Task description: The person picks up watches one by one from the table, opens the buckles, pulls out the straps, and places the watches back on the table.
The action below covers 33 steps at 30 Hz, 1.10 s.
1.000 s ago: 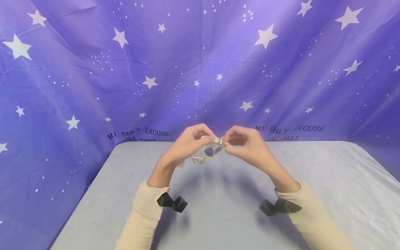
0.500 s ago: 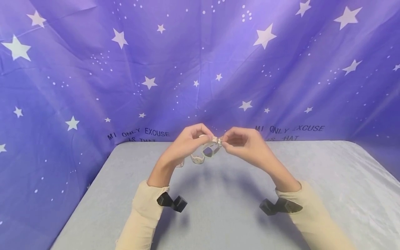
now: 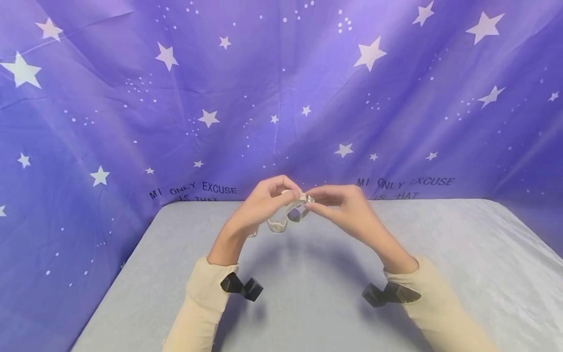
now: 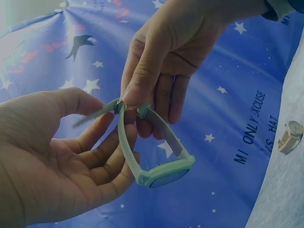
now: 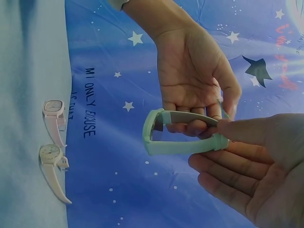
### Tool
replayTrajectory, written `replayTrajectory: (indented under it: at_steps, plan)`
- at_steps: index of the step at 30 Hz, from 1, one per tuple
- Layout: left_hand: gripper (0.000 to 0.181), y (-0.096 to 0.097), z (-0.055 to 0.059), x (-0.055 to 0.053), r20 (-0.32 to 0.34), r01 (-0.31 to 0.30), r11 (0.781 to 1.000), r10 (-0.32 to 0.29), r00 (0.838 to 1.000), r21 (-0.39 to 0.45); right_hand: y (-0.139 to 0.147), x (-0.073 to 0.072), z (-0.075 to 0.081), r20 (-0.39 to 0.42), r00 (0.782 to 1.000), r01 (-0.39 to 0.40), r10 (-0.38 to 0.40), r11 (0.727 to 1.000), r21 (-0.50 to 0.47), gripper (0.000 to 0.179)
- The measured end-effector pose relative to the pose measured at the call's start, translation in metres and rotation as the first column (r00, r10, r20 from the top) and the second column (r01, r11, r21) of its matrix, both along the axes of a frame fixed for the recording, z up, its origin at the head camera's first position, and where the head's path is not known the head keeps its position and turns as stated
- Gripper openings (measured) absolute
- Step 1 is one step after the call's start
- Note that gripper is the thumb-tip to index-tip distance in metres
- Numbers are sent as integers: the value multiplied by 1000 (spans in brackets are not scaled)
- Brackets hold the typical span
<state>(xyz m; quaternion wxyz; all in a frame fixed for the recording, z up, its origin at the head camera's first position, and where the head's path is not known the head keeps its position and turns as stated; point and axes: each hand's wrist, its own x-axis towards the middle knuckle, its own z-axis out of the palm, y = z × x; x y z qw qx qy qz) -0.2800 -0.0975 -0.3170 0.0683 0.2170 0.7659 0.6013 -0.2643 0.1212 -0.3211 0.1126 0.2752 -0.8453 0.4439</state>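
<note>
A pale green wristwatch (image 3: 293, 215) is held up between both hands above the far part of the table, its strap bent into a loop. My left hand (image 3: 266, 205) pinches the strap near its free end, which sticks out past the thumb in the left wrist view. The right hand (image 3: 345, 205) pinches the strap at the buckle (image 4: 143, 110) with its thumb and fingers, close to the left fingertips. In the right wrist view the square watch case (image 5: 153, 130) hangs away from the fingers. The fingertips partly hide the buckle.
Two more watches lie on the table behind the left hand: a cream round one (image 5: 50, 154) and a pinkish square one (image 5: 53, 108). A grey cloth covers the table (image 3: 308, 303). Behind it hangs a purple star-patterned curtain (image 3: 246, 98).
The right hand has shifted slightly left onto the buckle, and its fingers have straightened somewhat. The left hand keeps its grip in nearly the same place.
</note>
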Motion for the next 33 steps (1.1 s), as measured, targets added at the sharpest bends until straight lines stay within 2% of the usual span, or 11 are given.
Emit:
replayTrajectory:
  at_steps: [3, 6, 10, 12, 23, 33]
  plan:
    - [23, 0, 1, 0, 38, 18, 1000, -19, 999, 20, 0, -1, 0, 8, 1000, 14, -14, 1000, -23, 22]
    - [32, 0, 0, -2, 58, 61, 997, -64, 996, 51, 2, -2, -1, 22, 999, 26, -26, 999, -42, 22]
    - [43, 1, -3, -3, 42, 111, 992, -114, 993, 67, 3, -2, -2, 16, 999, 40, -39, 998, -43, 22]
    - [46, 1, -5, -4, 29, 115, 992, -117, 993, 59, 3, -2, -1, 11, 999, 42, -42, 998, -43, 22]
    - [27, 6, -6, -4, -50, -4, 999, 2, 999, -34, 4, -1, 1, 41, 997, 60, -58, 997, -47, 22]
    - [22, 5, -3, -1, -84, -10, 999, 7, 996, -32, 4, -1, 1, 31, 998, 54, -52, 995, -81, 22]
